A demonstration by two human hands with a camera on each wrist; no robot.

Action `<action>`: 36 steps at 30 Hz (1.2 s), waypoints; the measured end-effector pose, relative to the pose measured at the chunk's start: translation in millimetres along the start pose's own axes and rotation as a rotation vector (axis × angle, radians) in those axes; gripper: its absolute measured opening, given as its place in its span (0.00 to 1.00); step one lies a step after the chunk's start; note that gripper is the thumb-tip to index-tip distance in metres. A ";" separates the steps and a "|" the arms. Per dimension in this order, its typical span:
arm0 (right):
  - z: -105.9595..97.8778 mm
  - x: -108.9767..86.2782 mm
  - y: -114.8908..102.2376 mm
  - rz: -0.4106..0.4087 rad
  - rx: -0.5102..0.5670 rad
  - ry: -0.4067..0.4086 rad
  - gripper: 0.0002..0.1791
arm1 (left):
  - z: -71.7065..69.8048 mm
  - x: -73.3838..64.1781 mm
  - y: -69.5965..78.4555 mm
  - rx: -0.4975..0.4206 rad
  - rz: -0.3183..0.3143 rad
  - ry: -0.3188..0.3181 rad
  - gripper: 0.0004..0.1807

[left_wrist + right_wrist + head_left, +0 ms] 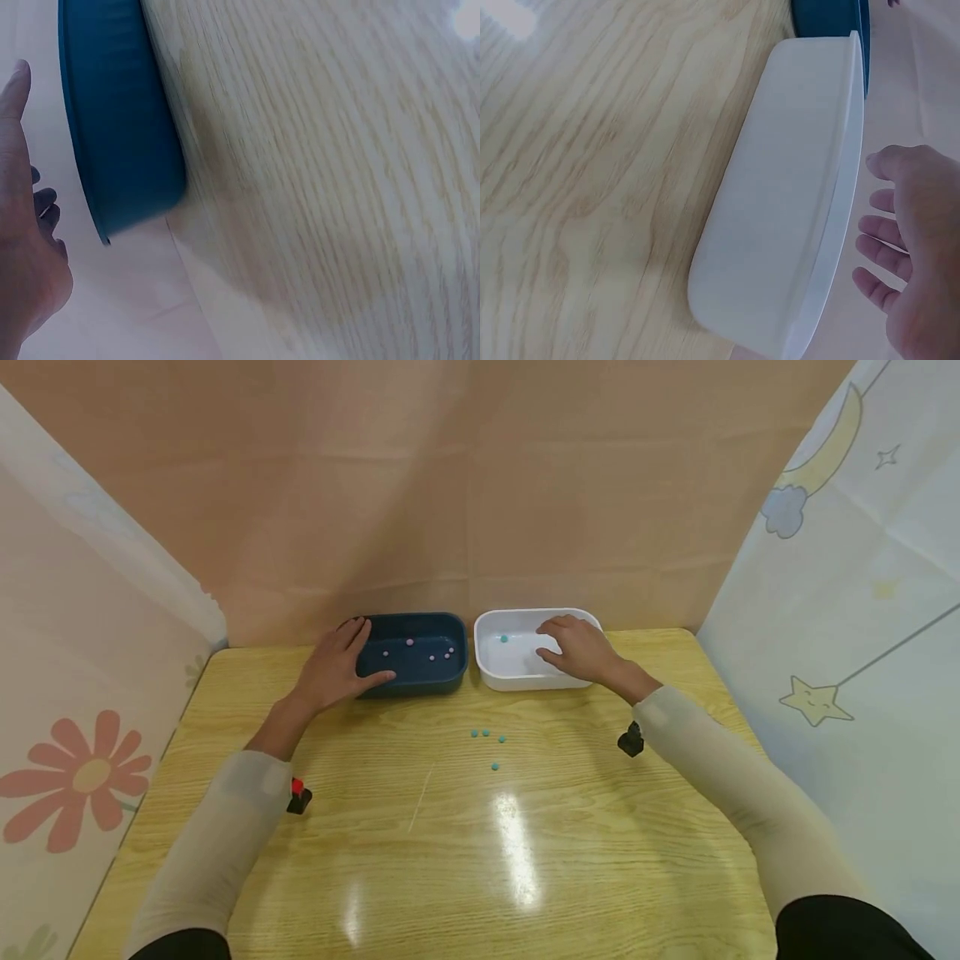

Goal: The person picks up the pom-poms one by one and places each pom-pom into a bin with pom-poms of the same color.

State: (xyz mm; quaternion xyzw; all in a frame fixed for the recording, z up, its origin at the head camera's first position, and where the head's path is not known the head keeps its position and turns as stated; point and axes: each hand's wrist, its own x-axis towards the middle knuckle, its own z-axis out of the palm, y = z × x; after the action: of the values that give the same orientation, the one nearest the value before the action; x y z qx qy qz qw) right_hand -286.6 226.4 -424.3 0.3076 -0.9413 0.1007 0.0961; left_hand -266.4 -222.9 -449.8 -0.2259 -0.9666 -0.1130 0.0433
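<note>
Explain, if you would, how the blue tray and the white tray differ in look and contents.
The blue tray is dark, while the white tray is pale. The blue tray shows several small pinkish beads; the white tray shows one teal bead, though part of each interior is hidden. Both are open-topped with rounded corners, side by side on the table.

Seemingly a sheet-walled booth — creased tan sheet [480, 510] beyond both hands [330, 668] [585, 652], flower-printed pale sheet [82, 627] leftward, moon-printed white sheet [847, 602] rightward — glossy yellow wood-grained table [420, 877] beneath.
</note>
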 end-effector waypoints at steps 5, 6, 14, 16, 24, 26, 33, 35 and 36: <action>0.3 -10.9 11.1 0.021 -0.032 0.000 0.26 | -3.0 -1.4 14.8 0.043 0.082 0.052 0.56; 0.4 -12.7 13.1 0.027 -0.035 -0.004 0.27 | -3.1 -1.7 17.9 0.048 0.098 0.059 0.55; 4.3 -24.5 28.2 0.083 -0.024 -0.049 0.34 | -1.1 -2.9 42.4 0.037 0.244 0.125 0.50; 5.5 -26.4 31.5 0.093 -0.024 -0.058 0.36 | 0.2 -3.4 48.5 0.037 0.264 0.137 0.49; 8.7 -36.1 45.9 0.169 -0.015 -0.118 0.42 | 4.5 -7.6 69.3 0.021 0.355 0.147 0.46; 10.5 -38.1 50.0 0.178 -0.014 -0.134 0.43 | 5.9 -9.6 72.8 0.027 0.376 0.146 0.46; 15.7 -43.5 58.6 0.211 0.019 -0.181 0.47 | 12.9 -15.0 86.9 -0.033 0.462 0.166 0.44; 16.7 -44.3 59.4 0.219 0.032 -0.187 0.47 | 15.0 -16.6 91.9 -0.056 0.490 0.178 0.44; 17.3 -44.5 59.8 0.221 0.036 -0.191 0.48 | 16.0 -17.7 94.6 -0.070 0.500 0.181 0.44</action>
State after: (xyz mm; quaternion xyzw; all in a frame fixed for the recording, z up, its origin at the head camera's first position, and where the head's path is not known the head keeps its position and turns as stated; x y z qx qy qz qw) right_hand -289.3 294.2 -459.6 0.2121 -0.9723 0.0977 -0.0112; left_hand -208.8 -144.1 -448.9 -0.4480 -0.8684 -0.1520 0.1483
